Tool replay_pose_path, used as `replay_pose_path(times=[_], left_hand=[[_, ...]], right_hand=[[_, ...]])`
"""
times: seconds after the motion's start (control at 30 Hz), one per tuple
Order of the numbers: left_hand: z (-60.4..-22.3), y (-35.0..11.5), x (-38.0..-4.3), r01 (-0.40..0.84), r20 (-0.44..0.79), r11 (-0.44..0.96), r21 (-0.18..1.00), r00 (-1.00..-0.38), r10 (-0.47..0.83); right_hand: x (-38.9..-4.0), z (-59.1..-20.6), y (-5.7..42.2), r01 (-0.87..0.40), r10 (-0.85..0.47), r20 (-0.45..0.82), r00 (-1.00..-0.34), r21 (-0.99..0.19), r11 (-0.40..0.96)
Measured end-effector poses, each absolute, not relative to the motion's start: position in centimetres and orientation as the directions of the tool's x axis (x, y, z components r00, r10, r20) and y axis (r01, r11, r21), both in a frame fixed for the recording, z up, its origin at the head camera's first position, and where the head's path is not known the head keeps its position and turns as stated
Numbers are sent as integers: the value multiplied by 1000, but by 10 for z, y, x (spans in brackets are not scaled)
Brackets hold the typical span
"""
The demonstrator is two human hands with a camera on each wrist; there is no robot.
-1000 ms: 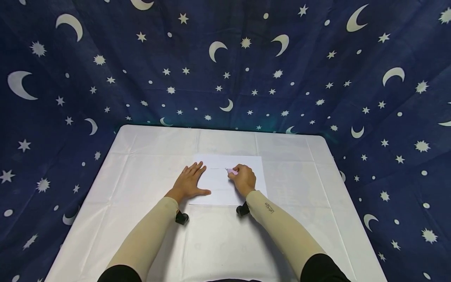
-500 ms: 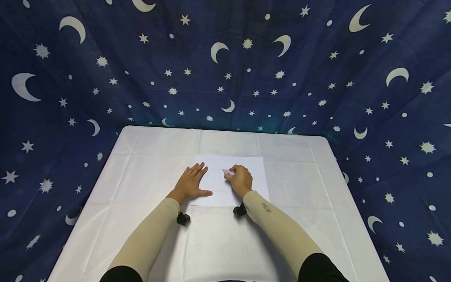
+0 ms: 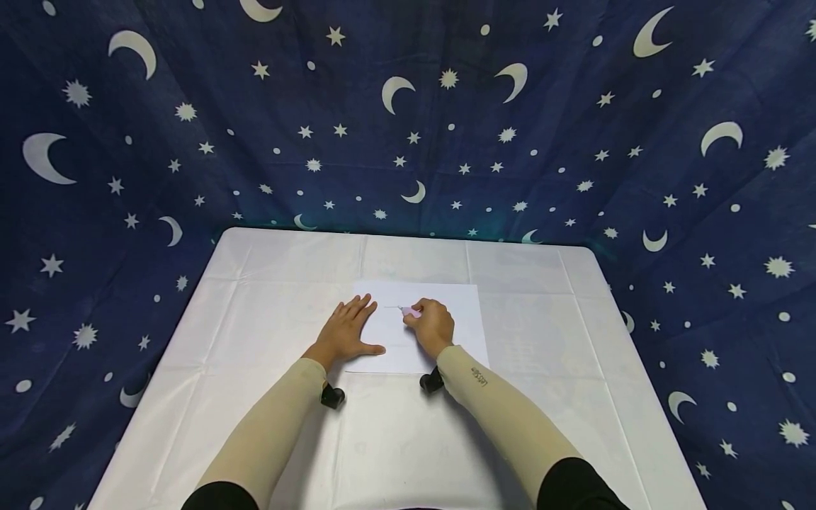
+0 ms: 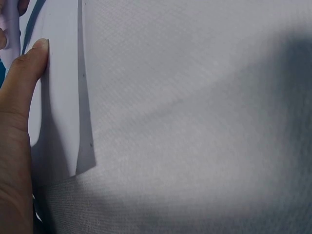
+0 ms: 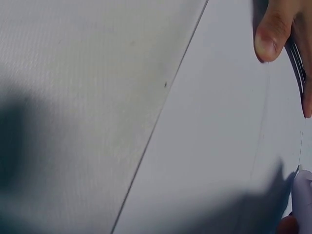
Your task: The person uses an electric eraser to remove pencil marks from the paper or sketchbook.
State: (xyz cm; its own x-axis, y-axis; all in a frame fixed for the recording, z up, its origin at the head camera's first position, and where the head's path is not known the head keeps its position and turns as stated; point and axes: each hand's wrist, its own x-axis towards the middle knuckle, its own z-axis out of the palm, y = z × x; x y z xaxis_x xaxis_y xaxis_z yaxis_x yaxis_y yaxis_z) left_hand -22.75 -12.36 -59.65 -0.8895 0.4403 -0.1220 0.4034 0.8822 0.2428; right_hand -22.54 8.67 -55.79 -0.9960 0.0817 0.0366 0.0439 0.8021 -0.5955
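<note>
A white sheet of paper (image 3: 462, 322) lies on the white-covered table. My left hand (image 3: 345, 333) rests on its left side with fingers spread, the thumb lying on the paper near the front edge. My right hand (image 3: 434, 329) grips what looks like a small lavender utility knife (image 3: 410, 312), its pointed tip touching the paper at a thin line (image 3: 391, 307). In the right wrist view, the utility knife (image 5: 302, 202) shows at the lower right, tip down on the sheet, with the left thumb (image 5: 269, 41) above it. The left wrist view catches its lavender body (image 4: 10, 34).
The tabletop (image 3: 274, 304) has a creased white cover. A dark blue curtain (image 3: 357, 106) with moons and stars hangs behind and beside it. Black wrist cameras, such as the left one (image 3: 332, 396), sit under both wrists.
My right hand has moved left with the utility knife, its tip travelling along the thin line towards my left hand. The left hand stays in place on the paper.
</note>
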Motion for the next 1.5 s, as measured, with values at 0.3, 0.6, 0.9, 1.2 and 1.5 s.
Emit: replay_pose_path(times=[0.3, 0.6, 0.9, 1.2, 1.5], left_hand=[[-597, -124, -227, 406, -101, 880, 246, -892, 440], [-598, -125, -228, 411, -99, 878, 245, -890, 444], [-596, -124, -228, 413, -88, 876, 248, -891, 445], [-597, -123, -227, 416, -99, 878, 236, -889, 448], [-597, -123, -228, 405, -120, 884, 235, -890, 440]], right_hand=[[-227, -561, 86, 53, 87, 28, -996, -599, 799], [-227, -560, 86, 47, 87, 39, -995, -593, 804], [-226, -562, 86, 45, 76, 28, -997, -588, 807], [-226, -561, 81, 36, 67, 31, -997, -582, 813], [-227, -560, 86, 61, 99, 36, -994, -564, 824]])
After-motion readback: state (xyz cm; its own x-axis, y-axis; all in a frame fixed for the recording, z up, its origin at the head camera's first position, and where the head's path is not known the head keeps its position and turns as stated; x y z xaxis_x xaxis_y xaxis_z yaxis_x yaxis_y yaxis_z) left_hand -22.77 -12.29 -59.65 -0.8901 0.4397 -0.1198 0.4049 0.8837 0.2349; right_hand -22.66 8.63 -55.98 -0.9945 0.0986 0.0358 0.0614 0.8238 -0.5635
